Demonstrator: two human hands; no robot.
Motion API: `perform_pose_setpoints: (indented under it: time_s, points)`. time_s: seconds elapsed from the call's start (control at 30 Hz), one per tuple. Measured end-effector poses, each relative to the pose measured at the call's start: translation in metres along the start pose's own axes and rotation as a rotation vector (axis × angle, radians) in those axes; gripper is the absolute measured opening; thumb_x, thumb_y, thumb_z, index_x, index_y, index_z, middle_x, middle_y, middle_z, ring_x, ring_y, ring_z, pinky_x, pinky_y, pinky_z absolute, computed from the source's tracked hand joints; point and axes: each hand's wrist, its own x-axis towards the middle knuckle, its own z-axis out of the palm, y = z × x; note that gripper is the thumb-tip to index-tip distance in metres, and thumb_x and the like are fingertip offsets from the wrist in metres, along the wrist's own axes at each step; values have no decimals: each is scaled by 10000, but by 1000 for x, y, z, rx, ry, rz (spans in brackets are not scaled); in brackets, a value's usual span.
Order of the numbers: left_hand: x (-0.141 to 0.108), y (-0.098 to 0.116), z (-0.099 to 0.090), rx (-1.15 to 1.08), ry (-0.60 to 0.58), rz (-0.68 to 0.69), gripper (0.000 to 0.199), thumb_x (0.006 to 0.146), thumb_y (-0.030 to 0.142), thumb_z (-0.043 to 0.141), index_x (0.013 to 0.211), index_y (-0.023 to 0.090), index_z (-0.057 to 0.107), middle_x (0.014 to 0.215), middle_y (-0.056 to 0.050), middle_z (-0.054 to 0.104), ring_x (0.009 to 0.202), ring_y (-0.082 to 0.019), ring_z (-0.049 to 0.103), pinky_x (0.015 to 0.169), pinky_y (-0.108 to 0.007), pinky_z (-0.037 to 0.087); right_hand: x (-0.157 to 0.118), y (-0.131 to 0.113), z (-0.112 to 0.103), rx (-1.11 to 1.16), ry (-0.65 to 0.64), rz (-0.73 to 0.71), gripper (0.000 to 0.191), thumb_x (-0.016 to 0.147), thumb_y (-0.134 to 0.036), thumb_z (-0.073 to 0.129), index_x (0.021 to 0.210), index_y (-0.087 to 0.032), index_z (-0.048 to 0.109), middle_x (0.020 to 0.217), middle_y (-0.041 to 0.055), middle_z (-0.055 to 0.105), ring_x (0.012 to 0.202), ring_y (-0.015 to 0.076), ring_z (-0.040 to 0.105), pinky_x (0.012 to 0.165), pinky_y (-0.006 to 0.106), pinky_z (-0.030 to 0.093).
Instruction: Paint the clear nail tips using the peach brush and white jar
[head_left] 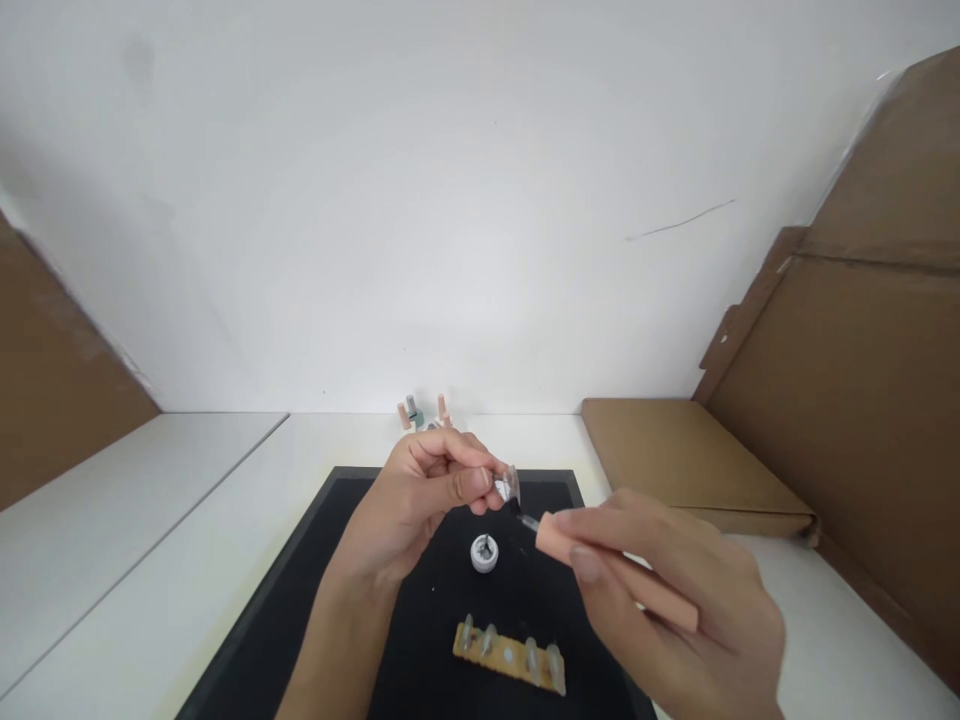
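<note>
My left hand (435, 485) pinches a small clear, glossy piece (513, 484) above a black mat. My right hand (667, 590) holds a brush by its long peach handle (619, 570). The brush's dark tip meets the lower edge of the clear piece. Below the hands, a small round white pot (484, 553) with something silvery inside sits on the mat. Nearer the front lies a yellowish strip (510, 656) with several clear pieces standing on it.
The black mat (439, 620) lies on a white table (202, 500). Several small bottles with peach and grey caps (405, 416) stand at the back by the white wall. A flat cardboard box (690, 455) is at the right, with cardboard panels at both sides.
</note>
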Motion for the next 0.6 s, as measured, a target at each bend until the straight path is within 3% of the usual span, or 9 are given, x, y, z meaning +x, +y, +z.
perform_pose_setpoints:
  time_s: [0.1,0.27,0.47,0.6]
  points:
    - [1,0,-1,1,0,0,133,597,157,888,621,139,758,601,-9,725,502,-82,659,458,-111,504,-1,-1,0,-6,-11,9,206,774,-12,559,822,-197,637,569,-38,663,403,79,510,384,206,412]
    - [3,-2,-2,-11,-8,6,132,599,150,887,612,139,757,631,-10,741,480,-66,648,452,-105,502,-2,1,2,13,59,19,198,813,-59,571,926,-202,648,661,-12,702,479,91,576,417,201,444]
    - [2,0,1,-19,-25,10,121,611,143,881,618,142,760,652,-19,756,501,-73,660,466,-113,507,3,-1,0,-4,17,-14,214,759,2,547,795,-185,644,546,-39,657,380,70,490,363,194,394]
    - [2,0,0,-18,-22,14,126,605,145,885,622,147,760,656,-18,759,481,-65,646,474,-120,508,0,1,0,32,57,10,200,794,-38,570,885,-195,655,605,-25,683,422,85,526,361,199,402]
